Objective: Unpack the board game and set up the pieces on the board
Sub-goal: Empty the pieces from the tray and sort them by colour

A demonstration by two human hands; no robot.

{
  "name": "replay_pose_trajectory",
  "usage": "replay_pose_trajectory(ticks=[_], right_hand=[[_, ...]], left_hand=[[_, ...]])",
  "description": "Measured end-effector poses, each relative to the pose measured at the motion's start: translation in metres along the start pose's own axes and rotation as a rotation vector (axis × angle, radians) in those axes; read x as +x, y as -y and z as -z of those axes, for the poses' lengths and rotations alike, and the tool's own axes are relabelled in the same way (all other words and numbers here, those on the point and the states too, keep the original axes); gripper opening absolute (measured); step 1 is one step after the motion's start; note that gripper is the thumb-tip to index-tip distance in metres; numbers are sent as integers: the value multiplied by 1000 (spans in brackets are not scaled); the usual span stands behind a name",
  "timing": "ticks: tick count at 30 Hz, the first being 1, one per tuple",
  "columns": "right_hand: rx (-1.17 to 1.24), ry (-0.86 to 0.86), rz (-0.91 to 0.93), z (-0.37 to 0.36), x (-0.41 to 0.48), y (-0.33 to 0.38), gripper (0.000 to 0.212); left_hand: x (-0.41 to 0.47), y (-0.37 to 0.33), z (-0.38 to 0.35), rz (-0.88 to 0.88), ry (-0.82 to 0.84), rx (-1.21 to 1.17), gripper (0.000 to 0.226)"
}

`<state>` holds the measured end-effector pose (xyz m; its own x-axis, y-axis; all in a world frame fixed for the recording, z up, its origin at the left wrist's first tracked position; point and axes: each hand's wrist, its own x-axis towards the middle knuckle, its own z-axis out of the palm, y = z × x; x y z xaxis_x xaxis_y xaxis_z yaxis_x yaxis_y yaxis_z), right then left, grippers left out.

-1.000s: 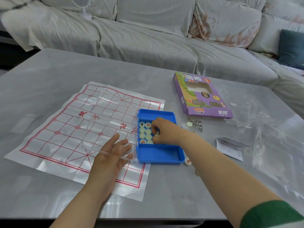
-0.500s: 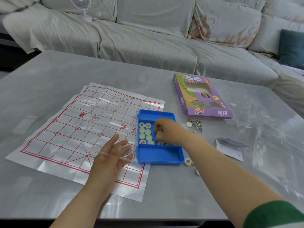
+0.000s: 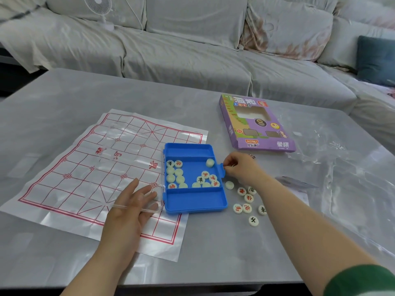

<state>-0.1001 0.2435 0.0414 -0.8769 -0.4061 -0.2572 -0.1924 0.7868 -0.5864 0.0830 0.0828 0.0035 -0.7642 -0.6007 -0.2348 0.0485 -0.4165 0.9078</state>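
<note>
A red-lined paper board [image 3: 85, 167] lies flat on the grey table. On its right edge sits the open blue case [image 3: 192, 207], with several round white pieces [image 3: 206, 180] in its middle tray. More pieces [image 3: 245, 201] lie loose on the table just right of the case. My left hand [image 3: 130, 206] rests flat, fingers straight, on the case's clear lid [image 3: 119, 207], which is folded out over the board. Beside the case's right latch, my right hand [image 3: 243, 167] has its fingers curled and pinched together around a pale piece that is mostly hidden.
The purple game box [image 3: 256, 124] lies behind the case. Crinkled clear plastic wrap [image 3: 342, 167] and a paper slip [image 3: 295, 184] cover the table's right side. A metal ring [image 3: 252, 155] peeks out behind my right hand. A grey sofa [image 3: 192, 50] runs along the far edge.
My right hand has come out of the blue case and moved right, past its latch. Pieces left in the tray are now in view. My left hand has stayed on the lid.
</note>
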Motion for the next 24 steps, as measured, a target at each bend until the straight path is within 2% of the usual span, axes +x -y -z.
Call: replay_pose_trajectory(ticks=[7,20,24], right_hand=[[-23,-51,-36,3,6,-1,28],[-106,-169,-4,9,-10,-12,33],[-261,-84,48,-1,-28,-15,31]], left_hand=[[0,-2,14,14,-17,-20,34],[-4,-4,9,-30,23,94,27],[-3,-5,9,-22,33,104,26]])
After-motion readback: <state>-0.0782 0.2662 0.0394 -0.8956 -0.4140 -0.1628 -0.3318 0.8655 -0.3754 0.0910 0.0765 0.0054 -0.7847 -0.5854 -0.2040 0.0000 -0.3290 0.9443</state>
